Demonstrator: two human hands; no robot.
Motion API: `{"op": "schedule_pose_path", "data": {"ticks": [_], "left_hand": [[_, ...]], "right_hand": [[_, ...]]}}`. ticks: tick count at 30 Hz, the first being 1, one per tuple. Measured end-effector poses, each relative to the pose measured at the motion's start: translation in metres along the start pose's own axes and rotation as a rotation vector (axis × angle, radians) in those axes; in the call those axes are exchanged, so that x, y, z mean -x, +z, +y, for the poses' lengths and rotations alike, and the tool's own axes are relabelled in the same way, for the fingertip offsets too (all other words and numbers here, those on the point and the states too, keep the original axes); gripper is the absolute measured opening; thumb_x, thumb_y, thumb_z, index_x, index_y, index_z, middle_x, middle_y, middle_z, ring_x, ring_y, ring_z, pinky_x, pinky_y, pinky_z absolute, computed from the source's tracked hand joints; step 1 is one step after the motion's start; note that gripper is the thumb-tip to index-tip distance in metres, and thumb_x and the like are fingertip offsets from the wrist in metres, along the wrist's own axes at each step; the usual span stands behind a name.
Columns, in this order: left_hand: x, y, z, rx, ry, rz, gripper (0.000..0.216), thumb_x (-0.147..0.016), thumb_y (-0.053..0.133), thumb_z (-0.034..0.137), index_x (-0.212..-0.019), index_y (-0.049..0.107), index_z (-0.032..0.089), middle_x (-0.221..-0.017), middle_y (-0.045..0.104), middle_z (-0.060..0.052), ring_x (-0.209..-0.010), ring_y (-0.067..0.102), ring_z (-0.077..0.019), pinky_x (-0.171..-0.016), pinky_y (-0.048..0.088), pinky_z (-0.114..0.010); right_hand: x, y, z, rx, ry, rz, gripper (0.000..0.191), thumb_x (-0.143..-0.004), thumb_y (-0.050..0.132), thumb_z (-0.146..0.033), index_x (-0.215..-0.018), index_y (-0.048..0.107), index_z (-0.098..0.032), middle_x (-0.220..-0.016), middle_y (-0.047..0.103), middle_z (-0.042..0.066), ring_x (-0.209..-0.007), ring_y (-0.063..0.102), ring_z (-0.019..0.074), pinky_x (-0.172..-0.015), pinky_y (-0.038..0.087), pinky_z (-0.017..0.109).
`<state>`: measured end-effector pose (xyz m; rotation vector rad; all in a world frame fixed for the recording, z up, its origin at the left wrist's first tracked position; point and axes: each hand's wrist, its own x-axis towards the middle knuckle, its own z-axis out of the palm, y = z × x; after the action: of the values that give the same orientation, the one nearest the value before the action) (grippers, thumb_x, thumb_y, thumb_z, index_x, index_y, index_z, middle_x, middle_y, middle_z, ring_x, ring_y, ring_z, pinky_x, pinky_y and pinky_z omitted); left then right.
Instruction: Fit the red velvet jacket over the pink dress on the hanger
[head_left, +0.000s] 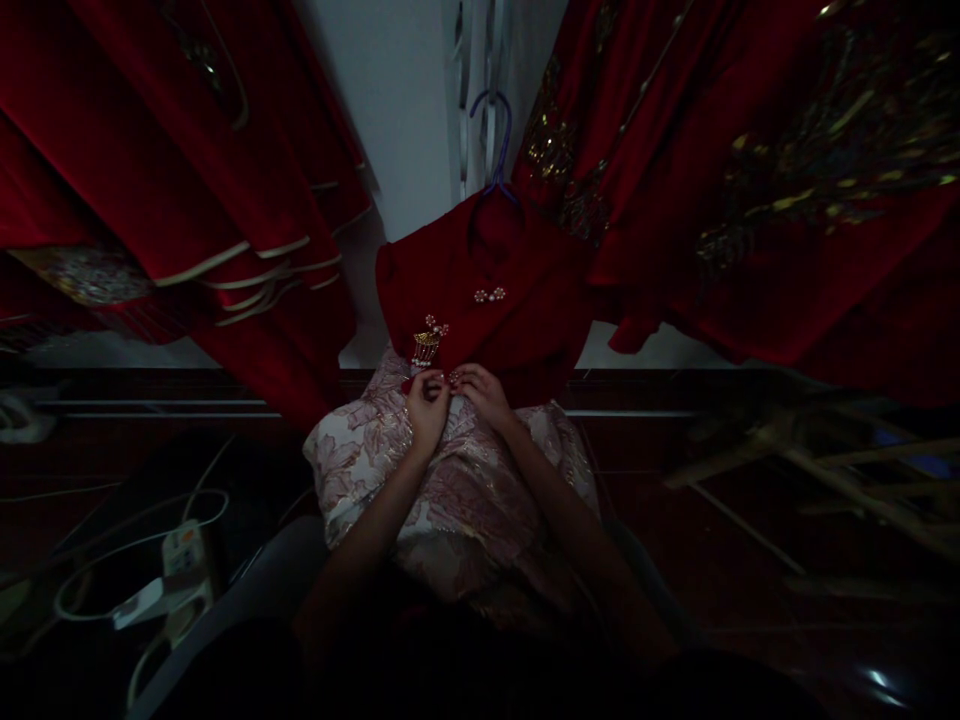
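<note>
A gold tasselled ornament (427, 346), probably fragile, is decorating the red garment (495, 335); the left hand (427, 398) is pinching its lower edge, the right hand (484, 392) is curling alongside, grip unclear; the cloth, seemingly soft, light and best held by its hem, is hanging on a slim blue hanger (497, 178).

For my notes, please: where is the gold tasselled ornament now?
In the head view, the gold ornament lies on the red garment, left of centre, just above the left hand.

The red garment (529, 345) hangs neck-up, with beaded ornaments (490, 296) on it.
</note>
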<state>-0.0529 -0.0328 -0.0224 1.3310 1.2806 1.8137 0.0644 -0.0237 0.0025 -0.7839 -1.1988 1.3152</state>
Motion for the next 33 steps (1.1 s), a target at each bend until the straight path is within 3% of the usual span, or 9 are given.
{"op": "schedule_pose_path", "data": {"ticks": [5,11,24,33], "left_hand": [[0.001,0.0,0.002,0.007,-0.006,-0.025,0.02,-0.075,0.066,0.023,-0.094,0.061,0.017,-0.083,0.064,-0.002,-0.072,0.062,-0.0109,-0.064,0.053,-0.021],[0.002,0.0,0.007,0.033,0.003,-0.079,0.02,-0.076,0.067,0.026,-0.093,0.061,0.017,-0.087,0.065,-0.003,-0.076,0.063,-0.0115,-0.066,0.053,-0.021],[0.001,0.0,-0.001,0.022,-0.016,-0.1,0.024,-0.078,0.067,0.028,-0.099,0.066,0.017,-0.092,0.07,-0.005,-0.08,0.066,-0.0139,-0.072,0.055,-0.026],[0.001,-0.001,-0.001,-0.007,-0.011,-0.116,0.021,-0.076,0.069,0.031,-0.091,0.067,0.016,-0.086,0.07,-0.005,-0.076,0.066,-0.0133,-0.07,0.054,-0.025]], "right_hand": [[0.0,0.004,0.007,0.056,-0.032,0.091,0.025,-0.069,0.072,-0.036,-0.084,0.058,-0.021,-0.082,0.062,0.0,-0.075,0.061,0.0125,-0.063,0.057,0.025],[0.0,0.003,0.013,0.198,-0.122,0.198,0.024,-0.076,0.067,-0.04,-0.089,0.059,-0.021,-0.088,0.064,0.003,-0.079,0.062,0.014,-0.064,0.057,0.026],[0.009,0.005,0.001,0.494,-0.311,0.214,0.014,-0.083,0.061,-0.031,-0.092,0.06,-0.021,-0.095,0.056,0.003,-0.079,0.059,0.0115,-0.061,0.052,0.021],[0.011,0.005,-0.001,0.501,-0.305,0.216,0.014,-0.082,0.059,-0.029,-0.095,0.058,-0.022,-0.097,0.053,0.003,-0.081,0.056,0.0124,-0.062,0.052,0.022]]}}
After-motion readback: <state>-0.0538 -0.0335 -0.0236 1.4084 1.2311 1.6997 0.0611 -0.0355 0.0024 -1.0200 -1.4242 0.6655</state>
